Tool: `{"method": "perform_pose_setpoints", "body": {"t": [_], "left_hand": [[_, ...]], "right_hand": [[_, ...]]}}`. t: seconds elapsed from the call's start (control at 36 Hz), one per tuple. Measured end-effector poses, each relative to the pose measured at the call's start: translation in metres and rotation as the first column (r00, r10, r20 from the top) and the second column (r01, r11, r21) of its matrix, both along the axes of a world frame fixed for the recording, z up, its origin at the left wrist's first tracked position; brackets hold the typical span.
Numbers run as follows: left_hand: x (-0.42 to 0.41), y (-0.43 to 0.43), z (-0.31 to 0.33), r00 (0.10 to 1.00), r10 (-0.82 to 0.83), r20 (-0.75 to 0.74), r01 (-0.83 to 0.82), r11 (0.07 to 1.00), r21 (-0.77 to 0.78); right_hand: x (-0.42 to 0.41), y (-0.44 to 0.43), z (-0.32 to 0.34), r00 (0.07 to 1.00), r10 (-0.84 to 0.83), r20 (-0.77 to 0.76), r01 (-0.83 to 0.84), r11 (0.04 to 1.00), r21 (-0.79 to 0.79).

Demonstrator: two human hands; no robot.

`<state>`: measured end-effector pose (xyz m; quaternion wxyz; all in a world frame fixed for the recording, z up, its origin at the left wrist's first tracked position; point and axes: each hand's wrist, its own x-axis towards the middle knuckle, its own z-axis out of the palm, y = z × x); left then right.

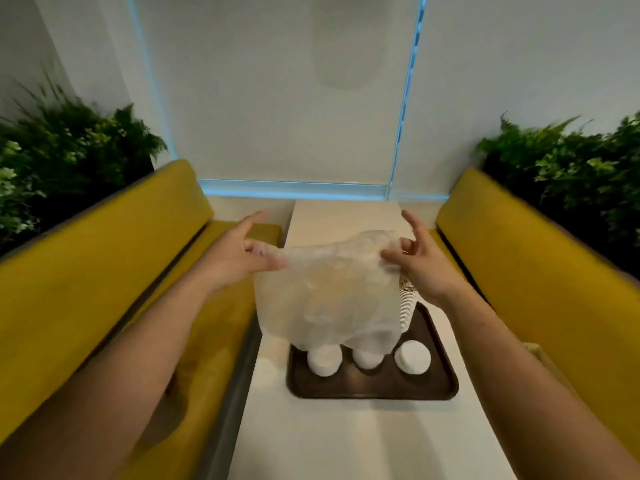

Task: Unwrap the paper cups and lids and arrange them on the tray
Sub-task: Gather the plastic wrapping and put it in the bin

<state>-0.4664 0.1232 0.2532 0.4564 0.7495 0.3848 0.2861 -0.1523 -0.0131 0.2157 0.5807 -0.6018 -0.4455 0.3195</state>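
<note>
Nearest, on the white table: a dark tray. Along its 6 o'clock side, three white lid stacks in a row, the ones at 7 and 6 o'clock partly under the hanging hem of the plastic wrap. At 2 o'clock on the tray, an upright stack of paper cups, half hidden behind the wrap.

Above the tray, the wrap stretched between both hands. Left hand pinching the 9 o'clock corner, index finger straight. Right hand pinching the 3 o'clock edge, other fingers spread. Wrap probably empty, ready for removal.

Possible trouble:
- hem dragging over the lids and shifting or toppling them, if pulled away low
- right wrist, just beside the cup stack, knocking it over
- a light lid clinging to the plastic and lifting off

Farther, at 9 and 3 o'clock, yellow benches.
</note>
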Motion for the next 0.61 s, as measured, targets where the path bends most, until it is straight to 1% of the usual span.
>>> {"method": "perform_pose_setpoints", "body": {"t": [0.03,0.06,0.08,0.11,0.17,0.22,0.25,0.28,0.31,0.36,0.39,0.42,0.47,0.56,0.61], "left_hand": [[0.002,0.001,0.009,0.993,0.008,-0.12,0.005,0.994,0.112],[0.003,0.002,0.017,0.974,0.057,-0.217,-0.007,0.974,0.225],[0.005,0.003,0.025,0.954,0.117,-0.275,-0.021,0.944,0.331],[0.005,0.006,0.031,0.94,0.166,-0.298,-0.03,0.911,0.412],[0.007,0.011,0.043,0.923,0.222,-0.316,-0.041,0.869,0.493],[0.006,0.014,0.058,0.893,0.245,-0.377,-0.025,0.865,0.502],[0.005,0.013,0.067,0.87,0.238,-0.431,0.004,0.872,0.489],[0.002,0.012,0.076,0.838,0.216,-0.501,0.045,0.888,0.458],[0.0,0.01,0.086,0.801,0.187,-0.569,0.087,0.904,0.419],[0.0,0.004,0.104,0.702,0.148,-0.697,0.17,0.915,0.365],[0.003,0.0,0.112,0.674,0.146,-0.724,0.198,0.908,0.368],[0.01,-0.005,0.116,0.681,0.132,-0.72,0.22,0.902,0.373],[0.031,-0.017,0.117,0.728,0.045,-0.684,0.28,0.891,0.356],[0.06,-0.027,0.103,0.753,-0.101,-0.651,0.37,0.882,0.291],[0.063,-0.027,0.096,0.83,-0.201,-0.52,0.352,0.912,0.209]], "right_hand": [[0.002,-0.003,0.01,0.995,0.018,0.097,-0.015,1.0,-0.026],[0.002,-0.006,0.02,0.974,0.023,0.226,-0.006,0.997,-0.074],[0.002,-0.008,0.03,0.937,0.026,0.349,0.013,0.994,-0.109],[0.001,-0.009,0.039,0.887,0.022,0.462,0.043,0.991,-0.13],[0.001,-0.01,0.055,0.777,-0.016,0.629,0.122,0.985,-0.126],[0.001,-0.009,0.069,0.655,-0.083,0.751,0.216,0.973,-0.08],[0.003,-0.009,0.075,0.629,-0.107,0.77,0.234,0.971,-0.056],[0.004,-0.008,0.081,0.629,-0.119,0.768,0.227,0.973,-0.035],[0.003,-0.008,0.087,0.646,-0.113,0.755,0.2,0.979,-0.024],[0.0,-0.008,0.101,0.713,-0.068,0.698,0.114,0.993,-0.02],[-0.004,-0.007,0.108,0.753,-0.019,0.658,0.046,0.999,-0.024],[-0.01,-0.006,0.114,0.779,0.03,0.627,-0.02,1.0,-0.023],[-0.024,0.001,0.125,0.781,0.066,0.621,-0.082,0.997,-0.002],[-0.043,0.013,0.134,0.771,0.02,0.637,-0.102,0.991,0.092],[-0.047,0.013,0.135,0.815,-0.035,0.579,-0.086,0.98,0.181]]}}
